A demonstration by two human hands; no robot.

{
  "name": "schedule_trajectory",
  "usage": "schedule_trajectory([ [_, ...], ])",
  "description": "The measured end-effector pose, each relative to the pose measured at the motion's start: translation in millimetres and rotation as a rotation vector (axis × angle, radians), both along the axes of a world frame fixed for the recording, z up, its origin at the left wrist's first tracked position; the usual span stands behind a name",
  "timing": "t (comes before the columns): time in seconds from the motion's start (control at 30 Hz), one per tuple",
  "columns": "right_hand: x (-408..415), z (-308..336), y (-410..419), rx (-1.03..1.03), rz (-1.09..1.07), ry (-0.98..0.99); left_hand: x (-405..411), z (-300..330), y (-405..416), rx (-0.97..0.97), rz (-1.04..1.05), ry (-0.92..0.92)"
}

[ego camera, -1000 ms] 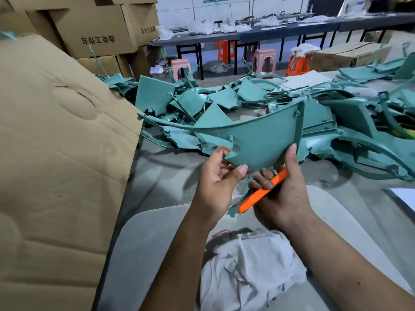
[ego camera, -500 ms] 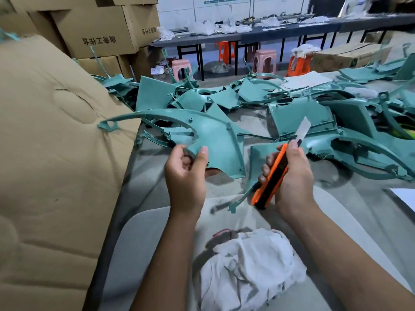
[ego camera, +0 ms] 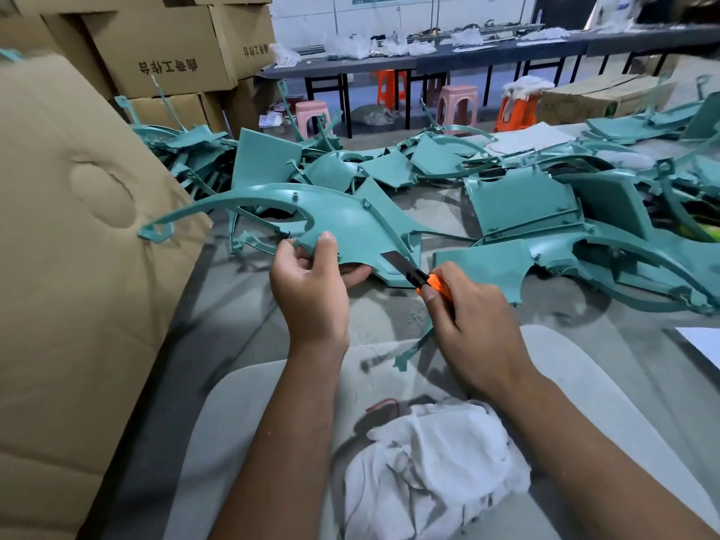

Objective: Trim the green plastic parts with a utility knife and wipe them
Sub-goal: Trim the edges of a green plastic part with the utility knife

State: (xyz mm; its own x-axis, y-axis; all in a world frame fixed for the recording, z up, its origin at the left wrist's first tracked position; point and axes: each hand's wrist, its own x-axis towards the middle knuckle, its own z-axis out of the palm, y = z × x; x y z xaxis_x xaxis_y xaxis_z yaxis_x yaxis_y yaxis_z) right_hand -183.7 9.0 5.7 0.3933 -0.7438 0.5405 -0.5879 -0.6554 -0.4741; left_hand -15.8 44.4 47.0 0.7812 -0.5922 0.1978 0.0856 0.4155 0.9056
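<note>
My left hand point(ego camera: 309, 284) grips the lower edge of a curved green plastic part point(ego camera: 343, 220), thumb on top and fingers underneath, holding it above the table. A long thin arm of the part reaches left over the cardboard. My right hand point(ego camera: 475, 321) holds an orange utility knife point(ego camera: 434, 284). Its extended blade point(ego camera: 395, 261) lies against the part's lower right edge. A white cloth point(ego camera: 436, 473) lies crumpled on the pale pad point(ego camera: 241, 422) in front of me.
Several more green plastic parts point(ego camera: 526, 212) are heaped across the grey table point(ego camera: 389, 317). A big cardboard sheet point(ego camera: 78, 267) leans at the left. Stacked cardboard boxes point(ego camera: 163, 52) stand behind it. Stools and a long dark bench point(ego camera: 428, 64) stand at the back.
I turned the part from upright to lying flat and shifted it left. The knife came out from behind it, blade raised, and now its blade lies against the part's lower right edge.
</note>
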Motion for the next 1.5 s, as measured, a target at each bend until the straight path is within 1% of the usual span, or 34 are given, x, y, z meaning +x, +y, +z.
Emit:
schedule_trajectory([
  [0.17, 3, -2, -3, 0.008, -0.067, 0.049, 2, 0, -3, -0.011, 0.022, 0.09],
  [0.3, 0, -2, -7, 0.018, -0.186, 0.015, 7, -3, -5, 0.005, 0.057, 0.288],
  [0.4, 0, 0, -2, -0.007, -0.169, -0.087, 17, -3, -3, 0.005, 0.087, 0.386],
  [0.5, 6, 2, 6, -0.04, -0.103, -0.135, 17, -1, -2, 0.001, 0.069, 0.41],
  [0.57, 10, 1, 7, -0.058, -0.068, -0.076, 13, -2, -1, 0.003, 0.049, 0.412],
  [0.63, 11, -1, 4, -0.057, -0.08, -0.013, 11, -3, 0, -0.004, 0.049, 0.428],
  [0.77, 2, -4, -9, 0.008, -0.246, 0.045, 14, -2, 4, -0.031, 0.063, 0.452],
  [0.83, -4, -3, -11, -0.017, -0.243, -0.035, 15, -2, 5, -0.028, 0.07, 0.436],
  [0.9, -4, 1, -6, -0.083, -0.123, -0.126, 13, -2, 5, -0.01, 0.078, 0.408],
  [0.97, 0, 3, 0, -0.123, -0.008, -0.097, 11, -3, 5, -0.007, 0.071, 0.385],
  [1.0, 2, 2, 0, -0.123, 0.009, -0.074, 10, -4, 6, -0.014, 0.064, 0.376],
  [1.07, 1, -1, -7, -0.112, -0.037, -0.06, 10, -5, 8, -0.032, 0.05, 0.333],
  [1.17, -12, -3, -21, -0.052, -0.153, -0.053, 6, -11, 11, -0.053, -0.035, 0.234],
  [1.27, -21, -3, -26, -0.089, -0.172, -0.17, -2, -22, 10, 0.014, -0.142, 0.105],
  [1.33, -21, -1, -25, -0.124, -0.19, -0.238, -8, -30, 11, 0.064, -0.154, 0.012],
  [1.5, -23, -2, -25, -0.136, -0.249, -0.385, -22, -38, 15, -0.01, -0.102, -0.312],
])
